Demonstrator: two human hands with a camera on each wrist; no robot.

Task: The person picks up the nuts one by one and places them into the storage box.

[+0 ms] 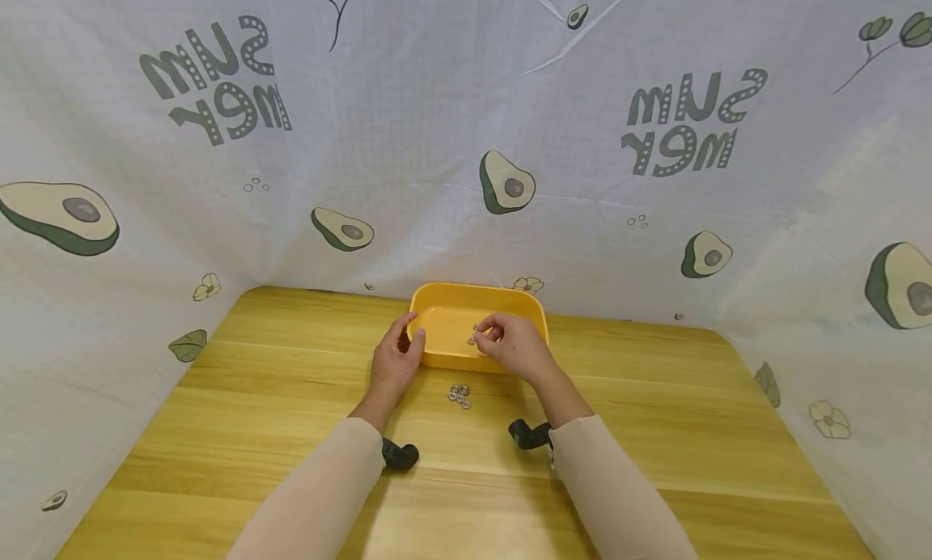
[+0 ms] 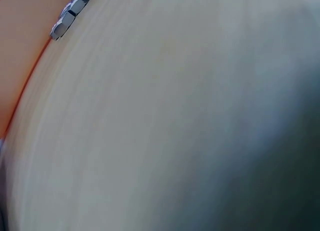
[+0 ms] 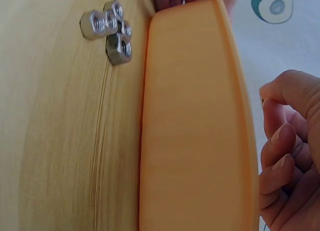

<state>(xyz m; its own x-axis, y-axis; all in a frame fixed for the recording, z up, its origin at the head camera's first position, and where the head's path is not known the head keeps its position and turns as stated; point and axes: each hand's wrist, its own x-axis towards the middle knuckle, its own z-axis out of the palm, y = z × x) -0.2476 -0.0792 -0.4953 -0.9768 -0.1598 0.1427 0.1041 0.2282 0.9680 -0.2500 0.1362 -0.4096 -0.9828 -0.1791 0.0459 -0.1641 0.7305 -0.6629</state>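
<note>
A yellow rectangular tray (image 1: 535, 301) stands at the back of the wooden table. My left hand (image 1: 394, 364) grips its near left corner, with the thumb against the front side. Over the tray's right half, my right hand (image 1: 512, 345) pinches a small metal nut between thumb and forefinger. Mostly hidden by the fingertips, that nut shows only as a sliver in the right wrist view. A nut (image 1: 472, 341) lies near the right fingertips in the tray. Several silver hex nuts (image 3: 119, 48) sit in a cluster on the table before the tray.
The wooden table (image 1: 291, 398) runs out to both sides of the tray. Behind it hangs a white curtain (image 1: 429, 139) printed with avocados. Black wrist-worn devices (image 1: 400, 456) stick out near both sleeves. In the left wrist view, the tabletop (image 2: 125, 91) is blurred.
</note>
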